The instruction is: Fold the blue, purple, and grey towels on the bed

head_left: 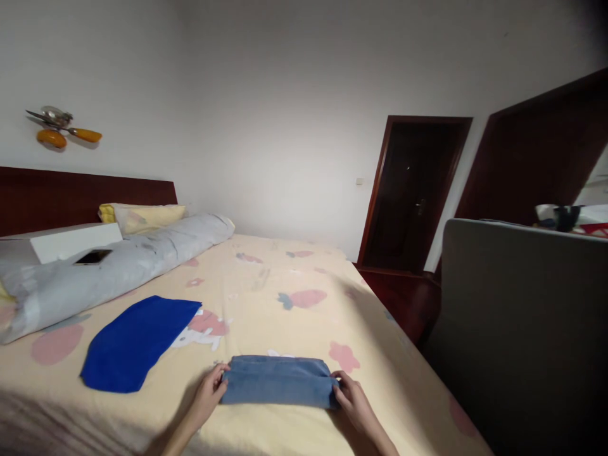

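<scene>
A folded blue denim garment (280, 383) lies as a long flat strip near the front of the bed. My left hand (212, 387) grips its left end, fingers closed on the fabric. At the opposite end, my right hand (349, 394) pinches the right edge between thumb and fingers. To the left lies a bright blue cloth (137, 342), spread flat on the patterned sheet and apart from both hands.
The bed (266, 272) has a cream sheet with pink prints. A rolled grey quilt (156, 256) carries a phone (94, 256), with a white box (76, 240) and yellow pillow (152, 218) behind. A dark grey panel (517, 329) stands right of the bed.
</scene>
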Tool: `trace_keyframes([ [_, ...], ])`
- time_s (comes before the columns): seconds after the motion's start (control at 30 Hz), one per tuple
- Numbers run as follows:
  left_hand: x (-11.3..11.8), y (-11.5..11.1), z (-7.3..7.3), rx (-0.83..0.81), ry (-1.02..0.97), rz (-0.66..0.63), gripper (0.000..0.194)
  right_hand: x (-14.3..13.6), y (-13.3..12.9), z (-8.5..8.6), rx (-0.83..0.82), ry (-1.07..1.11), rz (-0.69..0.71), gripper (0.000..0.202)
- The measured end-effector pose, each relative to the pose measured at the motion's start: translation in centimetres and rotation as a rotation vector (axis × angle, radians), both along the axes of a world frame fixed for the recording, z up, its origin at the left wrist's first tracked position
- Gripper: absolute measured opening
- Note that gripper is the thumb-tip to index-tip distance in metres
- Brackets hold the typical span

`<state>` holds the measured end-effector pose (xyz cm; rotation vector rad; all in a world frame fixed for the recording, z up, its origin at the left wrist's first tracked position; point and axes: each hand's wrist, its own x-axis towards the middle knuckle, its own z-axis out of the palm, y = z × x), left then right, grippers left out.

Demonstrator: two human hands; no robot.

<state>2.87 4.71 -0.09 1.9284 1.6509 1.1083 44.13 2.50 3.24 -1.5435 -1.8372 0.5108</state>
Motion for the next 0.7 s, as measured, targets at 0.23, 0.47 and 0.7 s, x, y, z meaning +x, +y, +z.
trace_keyframes([
  [0.23, 0.8, 0.5, -0.3, 0.127, 0.324, 0.213, 0.025, -2.0, 1.2, -0.7, 0.093, -0.375, -0.240, 0.031],
  [0.47, 7.6, -1.2, -0.8, 0.419, 0.572, -0.141, 0.057, -7.9, 1.0, -1.8, 0.397, -0.380, 0.213, 0.057],
  [0.7, 9.4, -1.6, 0.5, 0.130, 0.615, -0.372, 0.078, -9.3, 1.6, -4.5, 0.326, -0.434, 0.367, 0.073],
])
